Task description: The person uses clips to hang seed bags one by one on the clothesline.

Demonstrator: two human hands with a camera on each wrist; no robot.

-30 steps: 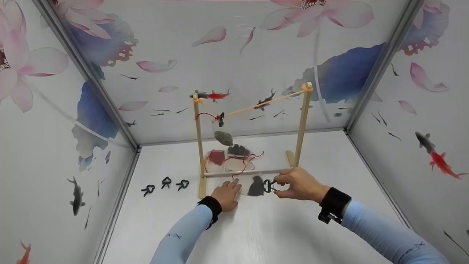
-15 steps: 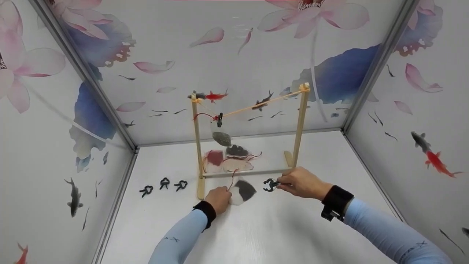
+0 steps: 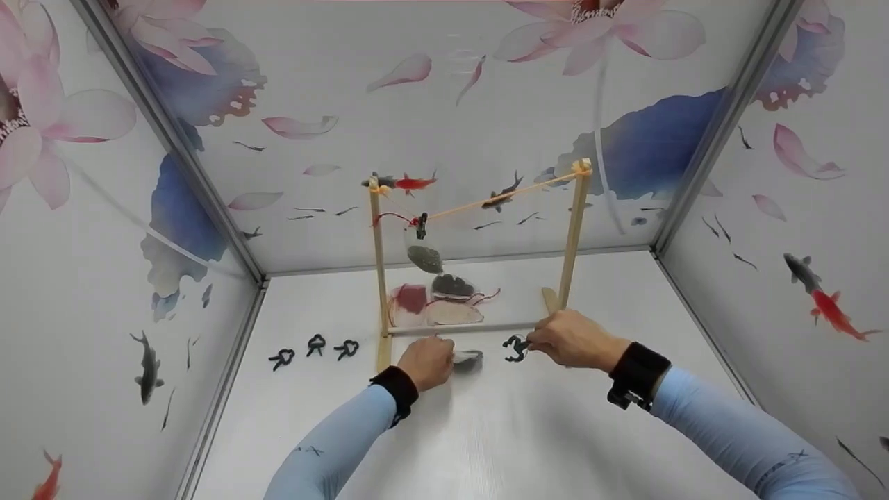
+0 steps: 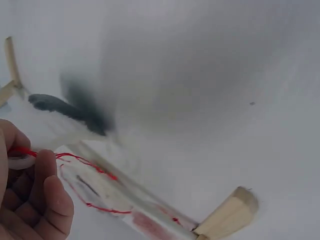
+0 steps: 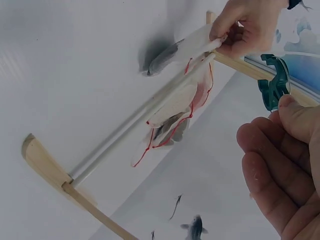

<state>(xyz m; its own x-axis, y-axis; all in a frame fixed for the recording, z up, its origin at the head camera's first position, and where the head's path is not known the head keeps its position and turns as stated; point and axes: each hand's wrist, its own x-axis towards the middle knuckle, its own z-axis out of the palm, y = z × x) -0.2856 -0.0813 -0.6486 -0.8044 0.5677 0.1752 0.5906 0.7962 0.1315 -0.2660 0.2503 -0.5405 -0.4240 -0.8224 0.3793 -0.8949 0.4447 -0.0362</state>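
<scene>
My left hand (image 3: pixel 427 362) pinches one end of a flat translucent piece (image 3: pixel 467 357) with a dark patch, together with its red cord (image 4: pixel 82 160). The piece tilts nearly edge-on, close over the table in front of the rack's lower bar. To its right, my right hand (image 3: pixel 576 340) pinches a dark green spring clip (image 5: pixel 274 82) by its handles. The clip's jaws are spread and point toward the piece, with a gap between the two. Above and behind, a similar piece (image 3: pixel 424 258) hangs from a black clip (image 3: pixel 421 226) on a yellow cord.
The yellow cord (image 3: pixel 500 194) runs between two wooden posts (image 3: pixel 576 226) of the rack. Behind its lower bar (image 3: pixel 493 326) lie several pieces with red cords, one with a red patch (image 3: pixel 410 298). Three dark clips (image 3: pixel 315 345) lie to the left. Printed walls enclose the table.
My left hand, earlier flat on the piece, has gripped its corded end and raised it from lying flat to edge-on. My right thumb and finger have squeezed the clip's handles together, spreading its jaws.
</scene>
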